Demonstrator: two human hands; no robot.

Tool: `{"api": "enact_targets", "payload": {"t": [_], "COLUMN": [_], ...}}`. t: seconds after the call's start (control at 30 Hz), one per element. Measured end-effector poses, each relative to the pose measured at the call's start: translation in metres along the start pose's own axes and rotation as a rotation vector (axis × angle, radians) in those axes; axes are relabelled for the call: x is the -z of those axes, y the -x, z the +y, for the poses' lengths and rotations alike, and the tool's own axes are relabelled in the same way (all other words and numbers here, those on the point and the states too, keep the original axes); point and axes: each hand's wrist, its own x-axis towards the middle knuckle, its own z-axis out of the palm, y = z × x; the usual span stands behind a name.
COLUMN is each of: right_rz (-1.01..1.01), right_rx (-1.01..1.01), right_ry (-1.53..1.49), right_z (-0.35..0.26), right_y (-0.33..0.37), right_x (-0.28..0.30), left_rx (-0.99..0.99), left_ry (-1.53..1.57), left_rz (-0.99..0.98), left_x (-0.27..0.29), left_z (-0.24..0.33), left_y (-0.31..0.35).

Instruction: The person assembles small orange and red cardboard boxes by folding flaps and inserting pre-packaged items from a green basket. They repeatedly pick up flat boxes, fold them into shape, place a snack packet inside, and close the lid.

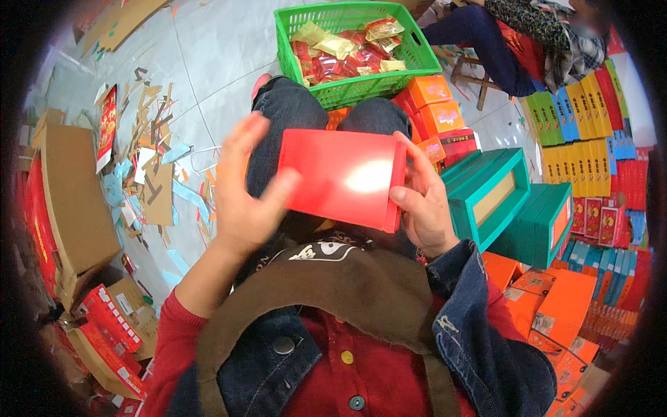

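Observation:
A glossy red box (326, 167) is held above my lap, a bright patch of light reflecting off its face. My right hand (425, 201) grips its right end, thumb on the front edge and fingers behind. Beside the left end is my left hand (249, 184), fingers spread and slightly blurred; it seems not to grip the box. Past my knees stands a green plastic basket (361, 82) holding several red and gold packets (337, 46). Orange boxes (441, 117) are stacked by my right knee.
Teal boxes (549, 226) and orange boxes (566, 306) stand at my right. Rows of colourful boxes (577, 167) line the far right, near a seated person (514, 48). Paper and cardboard scraps (156, 174) litter the floor at left, beside an open carton (76, 201).

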Motion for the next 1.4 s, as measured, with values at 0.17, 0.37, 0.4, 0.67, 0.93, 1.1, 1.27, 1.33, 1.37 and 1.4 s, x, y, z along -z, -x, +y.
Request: {"api": "enact_targets", "payload": {"t": [0.17,0.37,0.4,0.67,0.93,1.1,1.27,1.33,1.37,1.4], "right_rz": [-0.141,-0.102,-0.117,-0.030,0.157,0.125,0.154,0.144,0.137,0.131], "right_rx": [0.142,0.283,0.299,0.358,0.474,0.529,0.541,0.571,0.581,0.593], "right_ry": [-0.009,0.311,0.414,0.466,0.432,0.442,0.405,0.471,0.472,0.475], "right_z": [0.000,0.005,0.004,0.003,0.026,0.030,0.036,0.035,0.035,0.035], "right_y": [-0.002,-0.007,-0.010,0.008,0.011,0.012,0.009,0.010,0.011,0.011], "right_x": [-0.017,-0.012,-0.008,-0.002,-0.018,-0.017,-0.019,-0.017,-0.017,-0.016], "left_rx": [0.581,0.612,0.610,0.592,0.505,0.512,0.522,0.565,0.567,0.569], "left_ry": [1.063,0.899,0.876,0.781,0.570,0.501,0.594,0.640,0.643,0.650], "left_rz": [-0.067,0.031,0.029,0.176,0.265,0.303,0.341,0.372,0.366,0.357], "left_x": [-0.017,-0.031,-0.031,-0.036,-0.043,-0.046,-0.053,-0.055,-0.054,-0.053], "left_z": [0.001,0.001,0.001,-0.004,-0.016,-0.011,-0.011,-0.004,-0.004,-0.005], "left_y": [0.013,0.022,0.024,0.025,0.038,0.041,0.045,0.044,0.044,0.045]}}
